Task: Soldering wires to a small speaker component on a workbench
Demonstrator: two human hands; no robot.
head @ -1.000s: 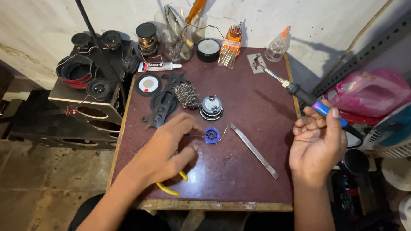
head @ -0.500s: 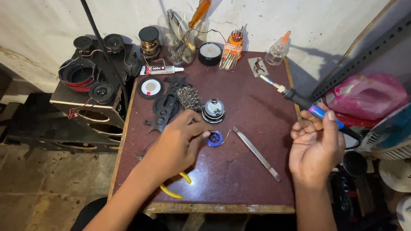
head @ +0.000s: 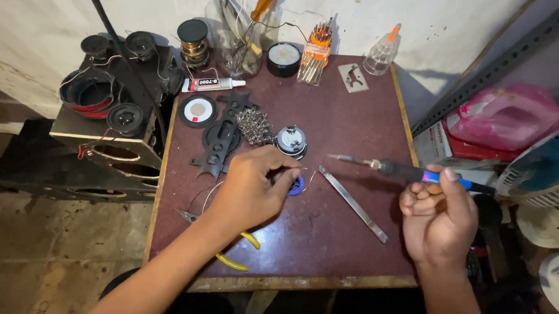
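**Iron poised, wire pinched at the blue part**

My left hand point(head: 252, 190) pinches a thin wire, fingertips closed against the small blue part point(head: 297, 186) just beyond them. My right hand point(head: 439, 216) is wrapped around the soldering iron point(head: 412, 172), its tip pointing toward the left hand, apart from it. Between the hands lies a metal strip point(head: 353, 203); the small speaker point(head: 291, 140) sits just past my left fingertips. Risk, as I judge it: the hot tip swinging in could catch my fingers (they crowd the part), or the wire could slip free.

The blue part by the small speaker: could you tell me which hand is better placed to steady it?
Left. The left hand already has fingertips at the blue part, while the right hand holds the soldering iron off to the side.
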